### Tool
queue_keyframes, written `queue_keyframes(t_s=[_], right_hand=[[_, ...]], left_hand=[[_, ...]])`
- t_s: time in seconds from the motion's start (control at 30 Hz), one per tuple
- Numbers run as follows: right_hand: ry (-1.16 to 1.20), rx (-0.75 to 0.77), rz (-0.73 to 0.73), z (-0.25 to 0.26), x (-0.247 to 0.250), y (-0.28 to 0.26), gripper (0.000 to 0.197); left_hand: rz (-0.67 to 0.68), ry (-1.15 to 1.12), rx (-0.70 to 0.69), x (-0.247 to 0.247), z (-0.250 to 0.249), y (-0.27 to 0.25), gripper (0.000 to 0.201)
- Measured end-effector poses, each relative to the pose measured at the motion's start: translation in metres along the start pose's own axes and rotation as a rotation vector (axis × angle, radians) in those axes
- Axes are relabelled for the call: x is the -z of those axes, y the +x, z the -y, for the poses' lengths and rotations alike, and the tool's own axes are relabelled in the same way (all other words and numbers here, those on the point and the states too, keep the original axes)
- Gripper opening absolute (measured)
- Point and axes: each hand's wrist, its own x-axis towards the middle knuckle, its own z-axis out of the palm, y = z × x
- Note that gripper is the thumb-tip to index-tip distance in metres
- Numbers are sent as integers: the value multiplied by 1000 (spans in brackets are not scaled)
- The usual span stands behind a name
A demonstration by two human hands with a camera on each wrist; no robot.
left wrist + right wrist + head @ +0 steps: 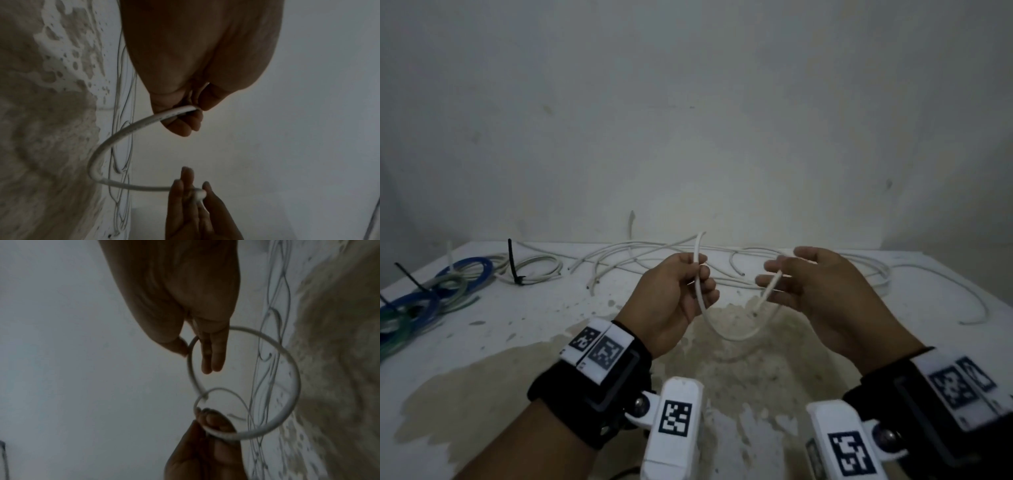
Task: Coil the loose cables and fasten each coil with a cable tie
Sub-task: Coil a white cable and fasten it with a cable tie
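I hold a white cable (736, 337) in the air over the table, hanging in a U-shaped loop between both hands. My left hand (700, 277) grips one side in curled fingers, and the cable's free end sticks up above the fist. My right hand (777, 274) pinches the other side between thumb and nearly straight fingers. The left wrist view shows the left hand (193, 113) closed round the cable (115, 139), with the right hand (195, 191) below. In the right wrist view the cable (296, 381) curves from the right hand (193, 345) down to the left hand (209, 421).
Several loose white cables (654, 253) lie tangled along the table's back edge by the wall. A white coil (541, 270) with a black cable tie (512, 260) sits at the back left. Blue and green coils (431, 294) lie at the far left. The table (482, 377) is stained brown.
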Motion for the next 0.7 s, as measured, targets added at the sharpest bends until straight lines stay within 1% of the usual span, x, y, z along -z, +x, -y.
queue_keyframes(t_s=[0.03,0.07,0.1,0.13,0.2,0.3,0.37,0.43,0.57,0.63,0.7], right_hand=[[43,-30,17,-1,-3,-1,12],[66,-59,23,-2,-7,-3,10],[86,-85,26,-4,-9,-4,21],[124,-111,22,-6,-12,-6,27],[223,-158,22,-9,-15,-8,25],[292,-202,80,-15,-17,-12,15],[281,-193,130,-18,-20,-17,13],[236,-162,145,-19,-24,-22,15],[139,-116,107,-25,-30,-29,17],[140,-97,127,-26,-32,-33,20],[129,-59,158,-25,-35,-38,22]], left_hand=[[7,-3,-3,-2,2,-2,16],[17,-9,-8,-5,3,-3,17],[26,-17,-13,-7,5,-6,19],[36,-25,-15,-9,6,-8,22],[45,-35,-17,-13,8,-13,23],[45,-25,-23,-17,10,-20,21],[43,8,-32,-18,10,-24,19],[44,46,-38,-18,10,-28,19],[90,140,-38,-20,7,-40,22],[122,237,-48,-19,5,-47,23],[161,404,-78,-19,2,-53,21]])
